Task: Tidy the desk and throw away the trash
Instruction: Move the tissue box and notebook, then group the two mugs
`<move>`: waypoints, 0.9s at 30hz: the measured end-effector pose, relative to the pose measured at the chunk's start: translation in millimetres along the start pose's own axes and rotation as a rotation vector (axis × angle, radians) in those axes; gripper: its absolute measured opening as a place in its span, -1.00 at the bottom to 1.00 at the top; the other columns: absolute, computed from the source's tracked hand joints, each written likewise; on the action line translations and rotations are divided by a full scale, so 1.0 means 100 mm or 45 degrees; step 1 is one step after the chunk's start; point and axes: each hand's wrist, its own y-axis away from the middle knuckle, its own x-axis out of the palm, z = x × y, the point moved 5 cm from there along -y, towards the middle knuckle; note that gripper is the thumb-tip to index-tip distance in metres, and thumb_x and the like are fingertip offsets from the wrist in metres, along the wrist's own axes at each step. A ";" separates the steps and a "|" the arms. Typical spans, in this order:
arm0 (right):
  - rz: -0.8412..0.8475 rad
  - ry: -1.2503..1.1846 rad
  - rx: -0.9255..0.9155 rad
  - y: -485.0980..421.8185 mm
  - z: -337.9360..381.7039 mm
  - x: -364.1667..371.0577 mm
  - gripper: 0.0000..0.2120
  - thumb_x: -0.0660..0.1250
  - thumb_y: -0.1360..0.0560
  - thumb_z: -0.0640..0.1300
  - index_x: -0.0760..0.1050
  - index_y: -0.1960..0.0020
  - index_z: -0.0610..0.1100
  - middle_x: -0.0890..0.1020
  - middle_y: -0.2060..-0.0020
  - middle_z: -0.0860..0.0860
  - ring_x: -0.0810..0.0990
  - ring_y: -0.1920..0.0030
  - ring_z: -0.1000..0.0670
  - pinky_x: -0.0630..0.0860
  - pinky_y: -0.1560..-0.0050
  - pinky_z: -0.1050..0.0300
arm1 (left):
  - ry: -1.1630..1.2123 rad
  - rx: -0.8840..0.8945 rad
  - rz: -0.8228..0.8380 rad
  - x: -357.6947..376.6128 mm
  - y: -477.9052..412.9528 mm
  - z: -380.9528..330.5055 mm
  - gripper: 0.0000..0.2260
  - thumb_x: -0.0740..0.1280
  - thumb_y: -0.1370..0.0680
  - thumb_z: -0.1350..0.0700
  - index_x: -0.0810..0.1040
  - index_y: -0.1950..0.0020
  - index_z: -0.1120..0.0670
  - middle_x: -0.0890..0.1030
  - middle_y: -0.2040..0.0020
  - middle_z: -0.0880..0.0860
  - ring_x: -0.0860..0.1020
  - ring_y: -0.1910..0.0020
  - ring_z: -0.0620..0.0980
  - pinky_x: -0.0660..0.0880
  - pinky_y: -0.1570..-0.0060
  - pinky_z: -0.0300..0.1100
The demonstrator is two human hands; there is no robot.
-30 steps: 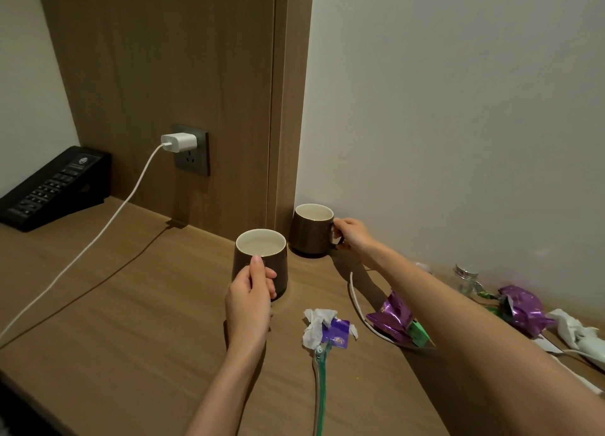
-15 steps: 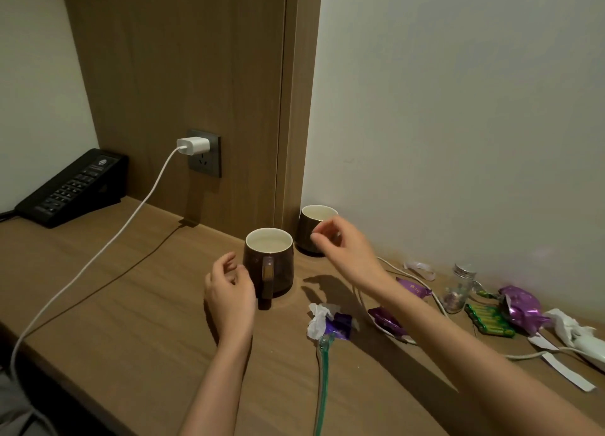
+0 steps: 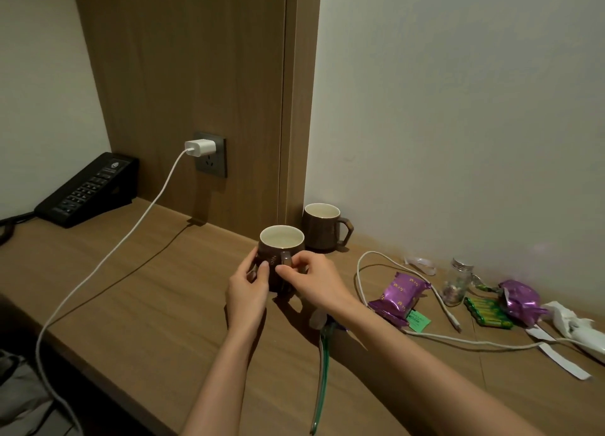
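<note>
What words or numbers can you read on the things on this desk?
"NIC": pale letters on the front mug, running sideways; the left hand and right hand hide the rest.
Purple snack packet: yellow print, too blurred to read.
Green slip: dark print, too small.
Black phone: round badge and key labels, too small.
Back mug: no writing shows.

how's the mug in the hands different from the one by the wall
The near mug is gripped by the left hand and right hand, handle facing the camera. The far mug stands untouched by the wall, handle pointing right. The near mug shows lettering; none is visible on the far one. Both are brown, pale inside, upright.
</note>
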 end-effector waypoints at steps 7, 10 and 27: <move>-0.114 0.242 -0.022 -0.04 -0.23 -0.38 -0.80 0.28 -0.56 -0.05 0.54 0.01 -0.18 0.59 0.15 -0.02 0.55 0.18 0.10 0.45 0.25 0.34 | -0.098 0.118 0.116 0.22 0.02 -0.01 -0.61 0.28 -0.57 0.14 0.39 -0.41 0.00 0.50 -0.32 0.02 0.43 -0.02 -0.29 0.39 0.22 -0.58; -0.187 0.322 -0.057 -0.08 -0.31 -0.51 -0.77 0.29 -0.56 -0.03 0.53 -0.14 -0.12 0.60 0.02 0.00 0.55 0.05 0.09 0.49 0.08 0.29 | -0.173 0.171 0.181 0.32 0.02 0.01 -0.57 0.28 -0.57 0.13 0.34 -0.44 -0.03 0.44 -0.36 0.03 0.40 -0.15 -0.24 0.37 0.08 -0.53; -0.207 0.419 -0.178 -0.39 -0.47 -0.61 -0.79 0.29 -0.56 -0.09 0.62 -0.13 -0.10 0.68 0.06 -0.02 0.62 0.03 0.04 0.58 -0.06 0.12 | -0.144 0.152 0.002 0.50 -0.26 0.10 -0.42 0.48 -0.41 0.06 0.37 -0.39 -0.02 0.44 -0.33 0.06 0.48 -0.23 0.03 0.54 -0.14 -0.02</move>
